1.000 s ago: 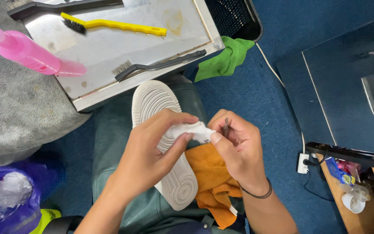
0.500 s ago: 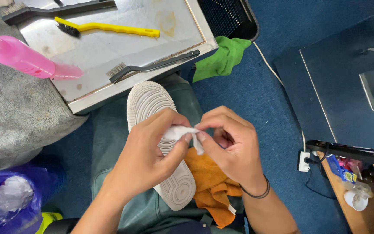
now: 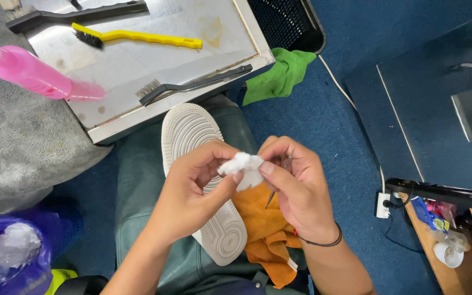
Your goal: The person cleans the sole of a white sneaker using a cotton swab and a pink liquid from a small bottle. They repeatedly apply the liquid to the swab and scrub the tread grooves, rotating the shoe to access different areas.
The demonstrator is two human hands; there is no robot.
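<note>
Over the lap, above blue carpet (image 3: pixel 323 125), left hand (image 3: pixel 192 191) and right hand (image 3: pixel 296 186) both pinch a white wad (image 3: pixel 242 168) above an upturned shoe sole (image 3: pixel 192 136); the right grip also holds a thin pick (image 3: pixel 273 192). At the metal surface's (image 3: pixel 137 71) near edge lies a black brush (image 3: pixel 192 86), a yellow brush (image 3: pixel 137 37) mid-surface, a pink bottle (image 3: pixel 34 74) overhanging its left edge.

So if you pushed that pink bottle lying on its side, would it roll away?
Probably yes: the pink bottle lies on its side and looks round, so a sideways push would likely roll it. The grey mat under part of it looks soft and might slow it. It seems to be plastic, so probably light and not fragile.
</note>
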